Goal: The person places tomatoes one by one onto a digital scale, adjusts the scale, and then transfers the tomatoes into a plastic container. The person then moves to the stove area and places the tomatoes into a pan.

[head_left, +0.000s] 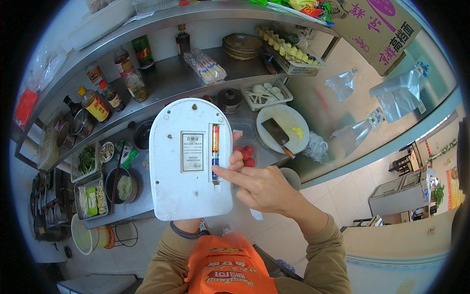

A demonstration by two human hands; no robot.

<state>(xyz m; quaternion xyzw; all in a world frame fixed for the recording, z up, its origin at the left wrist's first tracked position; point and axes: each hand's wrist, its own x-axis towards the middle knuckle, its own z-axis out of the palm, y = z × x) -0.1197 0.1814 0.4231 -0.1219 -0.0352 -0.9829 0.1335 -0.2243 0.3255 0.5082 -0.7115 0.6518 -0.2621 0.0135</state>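
A white plastic device, seen from its back (170, 191), stands upright before me, with a printed label and an uncovered battery slot. Two batteries lie end to end in the slot, an orange one (215, 137) above a blue one (215, 161). My right hand (262, 185) touches the lower battery with its extended index finger. My left hand (237, 152) supports the device from behind; fingertips show past its right edge, and its palm is hidden.
Beyond the device, a steel counter (141, 205) holds a steel pot (132, 189), vegetable baskets (86, 165) and a round cutting board (299, 114) with a cleaver (275, 131). Sauce bottles (96, 104) and packaged chopsticks (205, 66) sit on the shelf above.
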